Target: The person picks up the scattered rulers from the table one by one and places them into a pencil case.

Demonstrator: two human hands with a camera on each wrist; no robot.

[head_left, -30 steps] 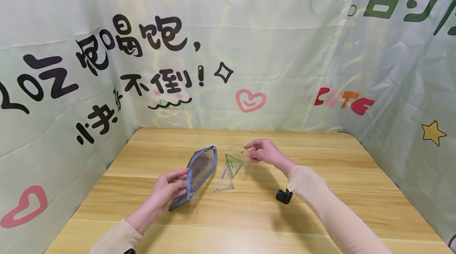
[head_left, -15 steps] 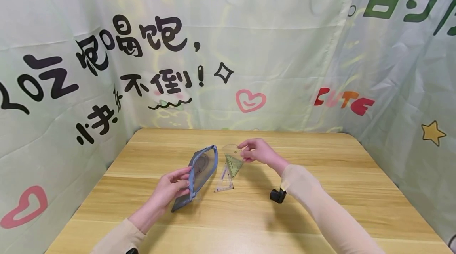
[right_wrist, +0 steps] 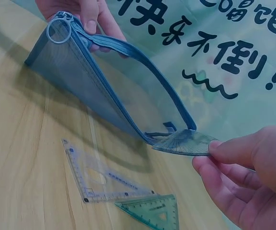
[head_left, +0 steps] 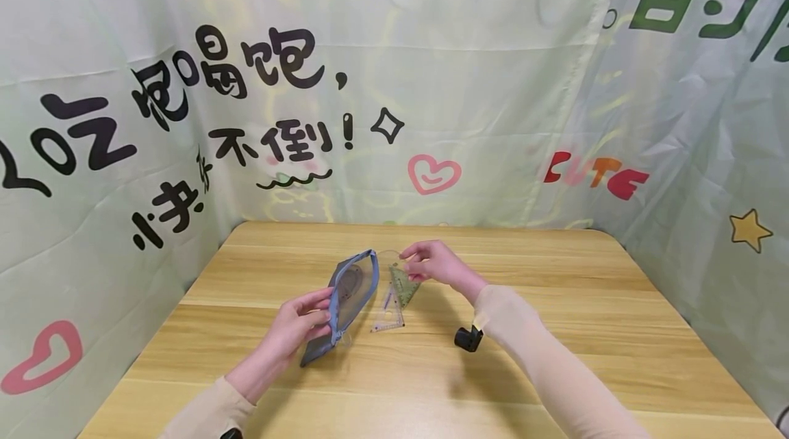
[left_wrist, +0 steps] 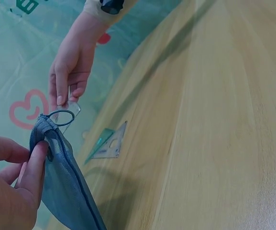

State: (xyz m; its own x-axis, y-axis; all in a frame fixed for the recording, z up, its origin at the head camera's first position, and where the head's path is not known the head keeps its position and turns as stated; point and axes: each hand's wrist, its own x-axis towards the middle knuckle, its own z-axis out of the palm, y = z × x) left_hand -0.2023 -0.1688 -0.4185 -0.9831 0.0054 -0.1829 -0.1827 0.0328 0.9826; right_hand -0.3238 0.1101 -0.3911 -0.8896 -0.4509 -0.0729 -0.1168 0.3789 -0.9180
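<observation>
My left hand (head_left: 296, 322) grips a grey mesh zip pouch (head_left: 356, 288) with blue trim by one end of its zip. The pouch is tilted over the table, its mouth unzipped and facing right. A dark round shape shows at its side. Between thumb and fingers, my right hand (head_left: 434, 262) pinches a clear protractor (right_wrist: 188, 143). In the right wrist view the protractor's edge overlaps the far corner of the pouch's mouth. Beneath lie a clear set square (right_wrist: 102, 179) and a smaller green set square (right_wrist: 152, 210), overlapping at their tips.
A ring-shaped zip pull (right_wrist: 60, 31) hangs at the pouch's gripped end. The wooden table (head_left: 555, 268) is bounded by printed cloth (head_left: 493, 103) at the back and both sides. A black wrist camera (head_left: 468, 339) hangs under the right sleeve.
My right hand has moved left with the protractor, from beyond the green set square to the pouch's mouth. The left hand and pouch have shifted slightly right. Both set squares stay put.
</observation>
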